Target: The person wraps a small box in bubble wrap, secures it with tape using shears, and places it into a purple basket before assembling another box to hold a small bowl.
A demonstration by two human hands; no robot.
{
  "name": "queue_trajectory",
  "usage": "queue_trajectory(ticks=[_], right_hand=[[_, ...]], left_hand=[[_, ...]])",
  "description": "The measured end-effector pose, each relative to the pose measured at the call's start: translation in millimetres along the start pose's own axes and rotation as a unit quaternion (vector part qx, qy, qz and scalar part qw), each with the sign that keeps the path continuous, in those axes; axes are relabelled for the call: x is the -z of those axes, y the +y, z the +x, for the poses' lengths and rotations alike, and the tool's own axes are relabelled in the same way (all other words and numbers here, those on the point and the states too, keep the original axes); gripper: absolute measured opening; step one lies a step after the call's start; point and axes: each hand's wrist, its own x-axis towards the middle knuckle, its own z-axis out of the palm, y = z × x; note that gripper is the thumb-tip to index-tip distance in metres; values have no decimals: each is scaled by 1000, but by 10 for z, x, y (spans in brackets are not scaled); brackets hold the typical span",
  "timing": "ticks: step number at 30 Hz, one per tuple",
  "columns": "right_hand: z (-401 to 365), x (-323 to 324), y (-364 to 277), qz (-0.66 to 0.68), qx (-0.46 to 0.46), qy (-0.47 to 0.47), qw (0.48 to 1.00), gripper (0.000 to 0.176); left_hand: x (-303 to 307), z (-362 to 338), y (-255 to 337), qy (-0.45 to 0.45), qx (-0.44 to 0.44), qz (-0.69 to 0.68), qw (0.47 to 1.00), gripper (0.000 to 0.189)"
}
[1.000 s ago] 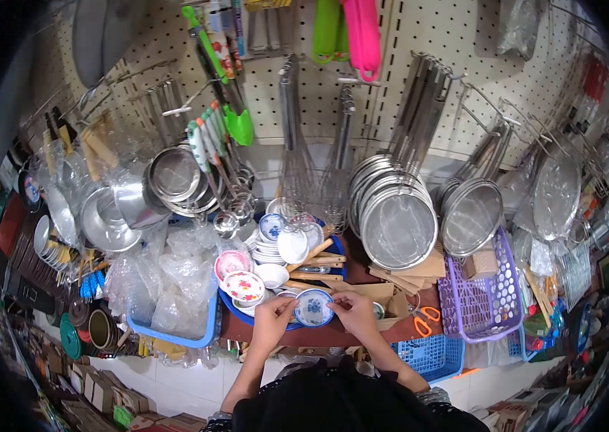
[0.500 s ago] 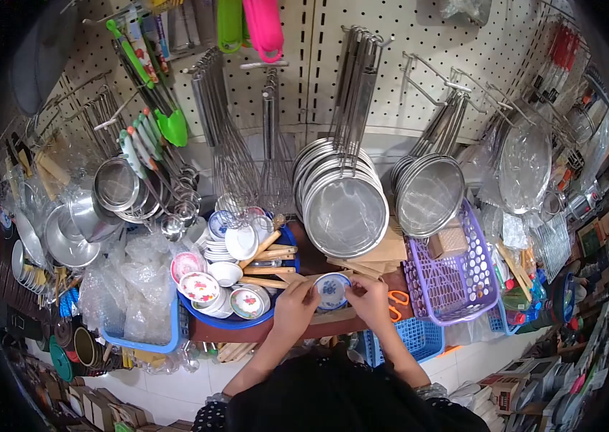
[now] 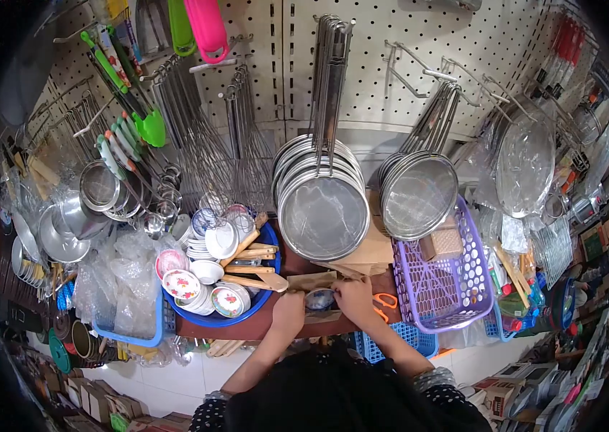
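Observation:
A small dish with a blue pattern [image 3: 319, 299] lies between my hands on a piece of brown paper [image 3: 309, 281] at the table's front edge. My left hand [image 3: 289, 311] is closed at the paper's left side, beside the dish. On the other side, my right hand [image 3: 355, 299] has its fingers bent in at the paper's right edge. Both sets of fingertips are partly hidden. Left of them, a blue basin [image 3: 270, 241] holds stacked small dishes [image 3: 182, 285] and wooden-handled tools [image 3: 250, 270], one with a flat wooden end near my left hand.
Orange-handled scissors [image 3: 385, 302] lie right of my right hand. A purple basket [image 3: 477, 309] with a brown box [image 3: 442, 245] stands beyond. Round strainers [image 3: 324, 218] hang low in front, above more brown paper [image 3: 368, 248]. A blue basket [image 3: 160, 327] holds clear plastic bags.
The dish has gone from being held up by its rim to lying low on the brown paper. Both hands have come down to its sides. The view has shifted slightly.

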Motion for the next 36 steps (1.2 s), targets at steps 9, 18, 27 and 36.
queue_trajectory(ticks=[9, 18, 27, 36], right_hand=[[24, -91, -64, -136, 45, -91, 985, 12], [-145, 294, 177, 338, -127, 152, 920, 10], [-514, -556, 543, 642, -295, 38, 707, 29], [-406, -958, 281, 755, -230, 31, 613, 41]], left_hand=[[-100, 31, -97, -22, 18, 35, 999, 9], [115, -501, 152, 242, -31, -210, 947, 20], [-734, -670, -740, 161, 258, -611, 731, 30], [-981, -18, -812, 115, 186, -672, 707, 48]])
